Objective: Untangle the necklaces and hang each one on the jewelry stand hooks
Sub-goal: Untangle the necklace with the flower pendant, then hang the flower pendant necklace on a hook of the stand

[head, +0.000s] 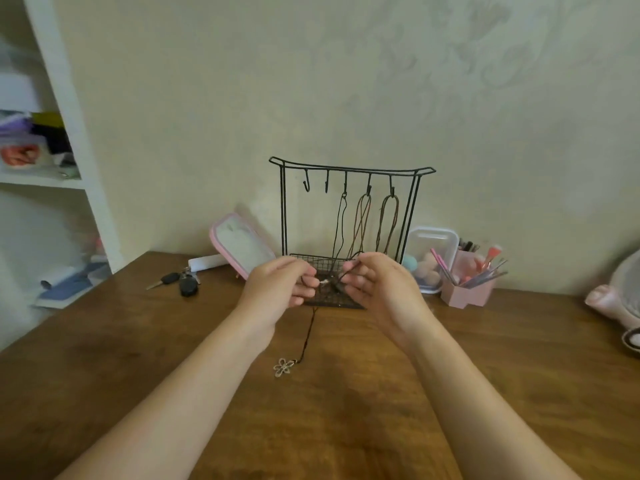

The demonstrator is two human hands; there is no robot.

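Head camera, and both hands are up in front of the jewelry stand (349,170), just above the wooden table (346,427). The left hand (282,284) pinches a dark cord necklace (310,327) between thumb and fingertips, fingers curled in tight. The right hand (379,287) pinches the same cord from the other side, thumb and forefinger closed on it. Between the two grips sits a small pale piece (324,282), too small to name; the hands are near each other but apart. From the left hand's grip the cord drops down to a flower pendant (284,367), which lies flat on the table.

Behind, the stand's three right-hand hooks (368,188) each carry a necklace: a black cord (341,216) on the middle hook, a brown cord (362,220) next to it, and a brown loop (389,216) on the far right. The black cord's lower end runs behind the hands, and where it ends cannot be told.

Left of the stand leans a pink-framed mirror (242,244), with car keys (181,282) beside it. To the right are a clear box of sponges (433,251) and a pink brush holder (465,292).
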